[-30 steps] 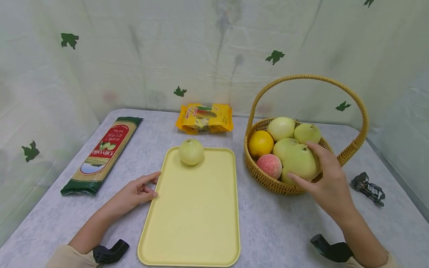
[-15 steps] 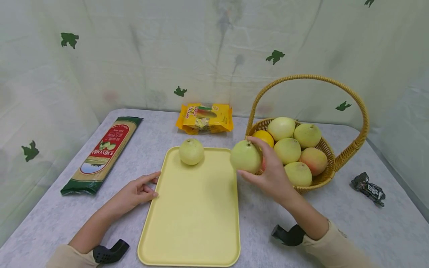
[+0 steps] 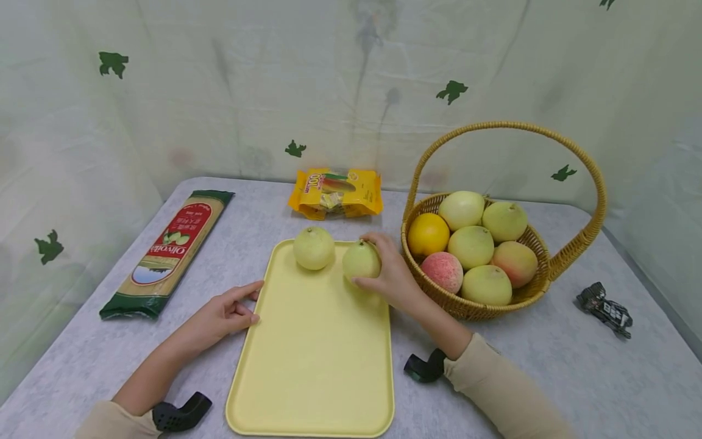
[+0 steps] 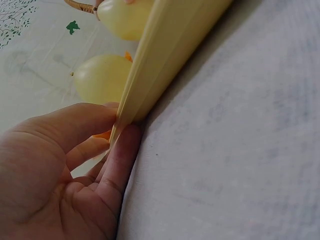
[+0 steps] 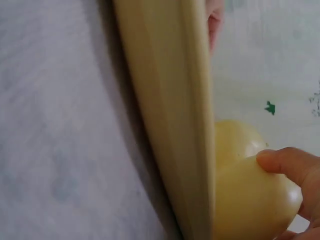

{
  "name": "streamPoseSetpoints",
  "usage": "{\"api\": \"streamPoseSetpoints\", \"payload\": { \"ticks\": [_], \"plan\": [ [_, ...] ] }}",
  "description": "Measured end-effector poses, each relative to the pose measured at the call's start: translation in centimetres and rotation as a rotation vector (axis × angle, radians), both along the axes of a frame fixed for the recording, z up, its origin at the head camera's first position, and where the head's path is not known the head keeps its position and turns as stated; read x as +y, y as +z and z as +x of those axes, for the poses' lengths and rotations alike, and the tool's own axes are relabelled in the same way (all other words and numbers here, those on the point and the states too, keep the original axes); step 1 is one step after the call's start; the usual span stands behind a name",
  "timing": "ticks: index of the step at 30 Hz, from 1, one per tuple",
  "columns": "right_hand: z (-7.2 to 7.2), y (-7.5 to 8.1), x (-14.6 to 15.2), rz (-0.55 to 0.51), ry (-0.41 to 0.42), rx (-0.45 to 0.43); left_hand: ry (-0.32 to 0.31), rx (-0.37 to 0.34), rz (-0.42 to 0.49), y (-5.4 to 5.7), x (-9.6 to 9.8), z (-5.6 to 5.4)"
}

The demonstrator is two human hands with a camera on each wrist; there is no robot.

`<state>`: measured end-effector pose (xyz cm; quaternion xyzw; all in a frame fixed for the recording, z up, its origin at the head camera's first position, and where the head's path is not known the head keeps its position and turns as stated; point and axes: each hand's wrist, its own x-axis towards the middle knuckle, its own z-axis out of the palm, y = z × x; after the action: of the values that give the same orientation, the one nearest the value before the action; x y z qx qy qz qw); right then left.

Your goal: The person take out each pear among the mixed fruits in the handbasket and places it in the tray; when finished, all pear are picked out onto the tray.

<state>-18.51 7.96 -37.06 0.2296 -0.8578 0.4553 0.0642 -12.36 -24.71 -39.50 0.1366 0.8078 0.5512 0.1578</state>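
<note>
A yellow rectangular tray (image 3: 318,341) lies on the table, and my left hand (image 3: 227,311) holds its left rim. In the left wrist view, fingertips sit against the tray's edge (image 4: 150,65). My right hand (image 3: 392,277) grips a small pale green melon (image 3: 359,259) by its sides, low over the tray's far right corner. The rim hides its underside in the right wrist view, so I cannot tell whether it touches the tray. A second pale green melon (image 3: 314,248) rests in the far left corner, slightly apart from the held one.
Right of the tray stands a wicker basket (image 3: 460,311) with a tall hoop handle, holding several melons, a peach (image 3: 443,272) and an orange (image 3: 428,234). A yellow snack packet (image 3: 337,194), a pasta packet (image 3: 170,253) and a small black wrapper (image 3: 604,310) lie around.
My right hand has taken the melon from the front of the basket and carried it left and down to the tray. The left hand stays on the tray's rim.
</note>
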Motion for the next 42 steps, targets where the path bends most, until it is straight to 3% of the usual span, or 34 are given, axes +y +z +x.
{"api": "streamPoseSetpoints", "payload": {
  "ticks": [18, 34, 42],
  "plan": [
    [-2.8, -0.6, -1.6, 0.037, 0.014, -0.069, 0.005, -0.008, 0.003, 0.0, -0.2, 0.1],
    [-3.5, -1.1, -2.3, 0.054, -0.002, -0.040, 0.002, -0.006, 0.028, 0.0, -0.2, 0.1],
    [-2.8, -0.4, -1.8, 0.076, 0.004, -0.068, -0.008, -0.014, 0.029, -0.2, -0.1, -0.1]
  ]
}}
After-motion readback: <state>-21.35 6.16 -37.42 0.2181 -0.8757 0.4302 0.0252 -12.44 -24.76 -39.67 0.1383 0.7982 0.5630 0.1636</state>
